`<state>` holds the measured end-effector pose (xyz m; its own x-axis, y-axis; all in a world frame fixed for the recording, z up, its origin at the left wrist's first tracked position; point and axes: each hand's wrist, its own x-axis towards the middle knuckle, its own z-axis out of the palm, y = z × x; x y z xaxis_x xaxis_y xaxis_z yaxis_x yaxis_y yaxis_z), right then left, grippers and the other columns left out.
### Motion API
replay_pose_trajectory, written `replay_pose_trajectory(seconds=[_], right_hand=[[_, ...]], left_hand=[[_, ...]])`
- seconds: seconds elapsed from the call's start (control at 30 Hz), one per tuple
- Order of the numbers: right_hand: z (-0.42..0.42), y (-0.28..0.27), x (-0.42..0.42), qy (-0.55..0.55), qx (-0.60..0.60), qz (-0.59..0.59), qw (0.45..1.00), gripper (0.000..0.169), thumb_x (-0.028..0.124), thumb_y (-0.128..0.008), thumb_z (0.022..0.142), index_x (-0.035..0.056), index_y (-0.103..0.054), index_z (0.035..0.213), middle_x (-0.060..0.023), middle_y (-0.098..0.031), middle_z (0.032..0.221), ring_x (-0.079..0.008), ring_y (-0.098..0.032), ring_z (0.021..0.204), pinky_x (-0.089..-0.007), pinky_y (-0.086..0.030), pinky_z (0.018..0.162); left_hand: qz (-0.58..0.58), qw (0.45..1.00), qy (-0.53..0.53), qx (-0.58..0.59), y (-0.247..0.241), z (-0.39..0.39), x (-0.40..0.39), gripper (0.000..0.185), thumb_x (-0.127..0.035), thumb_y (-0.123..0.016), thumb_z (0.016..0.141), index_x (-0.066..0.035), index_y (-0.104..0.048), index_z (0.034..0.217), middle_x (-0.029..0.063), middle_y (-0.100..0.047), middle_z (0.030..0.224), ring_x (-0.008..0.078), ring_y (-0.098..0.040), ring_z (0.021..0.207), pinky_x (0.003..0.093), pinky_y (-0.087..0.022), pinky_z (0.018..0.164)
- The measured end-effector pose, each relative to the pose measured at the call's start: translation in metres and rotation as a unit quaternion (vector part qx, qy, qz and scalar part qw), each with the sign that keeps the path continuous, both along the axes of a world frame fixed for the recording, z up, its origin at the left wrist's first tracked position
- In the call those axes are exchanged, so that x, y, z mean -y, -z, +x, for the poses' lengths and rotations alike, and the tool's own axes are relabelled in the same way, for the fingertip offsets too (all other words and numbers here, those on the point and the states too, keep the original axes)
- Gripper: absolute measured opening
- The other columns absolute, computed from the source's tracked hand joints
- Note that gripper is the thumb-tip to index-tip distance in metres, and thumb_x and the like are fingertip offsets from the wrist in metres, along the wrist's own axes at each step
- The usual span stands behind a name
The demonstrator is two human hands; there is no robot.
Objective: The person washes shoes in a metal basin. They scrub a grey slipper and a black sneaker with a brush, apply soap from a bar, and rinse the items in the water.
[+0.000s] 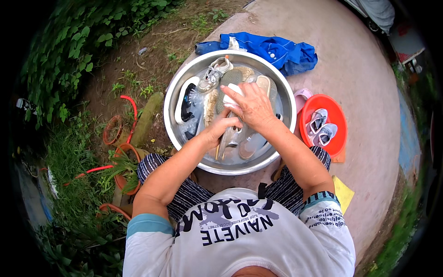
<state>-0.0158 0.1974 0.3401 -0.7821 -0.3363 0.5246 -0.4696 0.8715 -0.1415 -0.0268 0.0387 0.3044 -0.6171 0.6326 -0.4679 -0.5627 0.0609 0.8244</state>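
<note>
A large round metal basin holds cloudy water with several shoes and insoles. Over its middle, my left hand grips a greyish shoe, whose far end is hidden by my hands. My right hand is closed on a white block-like object, perhaps soap or a brush, pressed near that shoe. A laced sneaker leans on the basin's back wall. At the left inside lies a black sandal with a white sole. A tan insole rests at the right, and another insole lies near the front.
Right of the basin, a red plastic tub holds a pair of light sneakers; a pink slipper is beside it. Blue clothing lies behind the basin. Terracotta pots, a red hose and plants are at the left.
</note>
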Motion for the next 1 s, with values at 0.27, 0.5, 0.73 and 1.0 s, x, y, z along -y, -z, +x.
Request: replay_pose_trajectory(seconds=[0.27,0.5,0.73,1.0], right_hand=[[-0.049,0.036,-0.061,0.179,-0.032,-0.213,0.96,0.048,0.032,-0.066,0.082,0.0239,-0.054,0.127,-0.0118,-0.056,0.11,-0.0317,-0.052,0.096,-0.0428,-0.043,0.084],[-0.045,0.012,-0.046,0.227,-0.065,-0.193,0.952,0.056,0.02,-0.068,0.081,0.0197,-0.049,0.133,-0.013,-0.052,0.119,-0.0329,-0.051,0.101,-0.0419,-0.041,0.085],[-0.045,0.03,-0.047,0.172,-0.074,-0.136,0.973,0.056,0.026,-0.07,0.078,0.0263,-0.051,0.131,-0.0121,-0.054,0.119,-0.029,-0.054,0.103,-0.0422,-0.043,0.084],[-0.053,0.022,-0.056,0.176,-0.014,-0.139,0.974,0.047,0.024,-0.063,0.087,0.0204,-0.051,0.132,-0.0163,-0.058,0.113,-0.0318,-0.054,0.105,-0.0392,-0.043,0.088]], left_hand=[[0.127,0.976,0.009,0.175,-0.012,0.003,0.01,0.074,-0.018,-0.056,0.064,0.002,-0.04,0.134,0.0209,-0.06,0.115,0.0328,-0.062,0.101,0.0431,-0.051,0.09],[0.225,0.954,-0.003,0.2,-0.025,0.009,0.009,0.078,-0.026,-0.054,0.066,-0.002,-0.037,0.138,0.0209,-0.056,0.124,0.0347,-0.06,0.107,0.0456,-0.049,0.093],[0.216,0.952,-0.048,0.21,-0.021,0.008,0.016,0.081,-0.032,-0.054,0.066,-0.005,-0.036,0.14,0.0209,-0.054,0.127,0.0355,-0.058,0.11,0.0464,-0.048,0.094],[0.24,0.949,-0.046,0.199,-0.029,0.01,0.014,0.081,-0.03,-0.057,0.065,-0.004,-0.037,0.139,0.0203,-0.055,0.126,0.0342,-0.059,0.108,0.0457,-0.049,0.094]])
